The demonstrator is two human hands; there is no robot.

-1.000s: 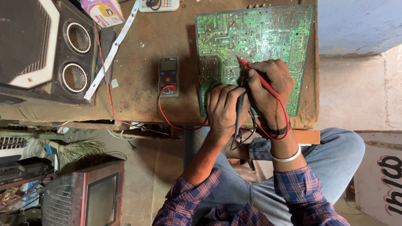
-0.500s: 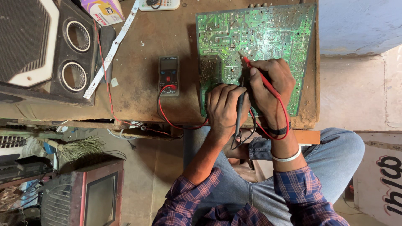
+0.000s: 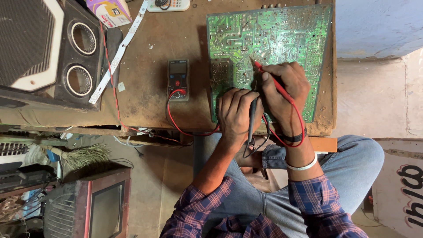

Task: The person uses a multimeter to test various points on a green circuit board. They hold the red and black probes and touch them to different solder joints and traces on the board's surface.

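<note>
A large green circuit board (image 3: pixel 269 39) lies solder side up on the brown workbench (image 3: pixel 154 66). My left hand (image 3: pixel 238 112) grips a black test probe (image 3: pixel 252 121) with its tip down on the board's lower middle. My right hand (image 3: pixel 284 90) pinches a red test probe (image 3: pixel 271 79), its tip touching the board just above my fingers. Red and black leads run from the probes around my right wrist to a small dark multimeter (image 3: pixel 178 79) lying left of the board.
A black speaker box (image 3: pixel 48 53) with two round ports stands at the left. A small cardboard box (image 3: pixel 110 11), a white strip and a white handset lie at the bench's far edge. Below the bench sit an old television set (image 3: pixel 103 209) and a hand broom (image 3: pixel 86 155).
Both hands stay on the board with the probes; the probe tips have shifted only slightly. The multimeter and board have not moved.
</note>
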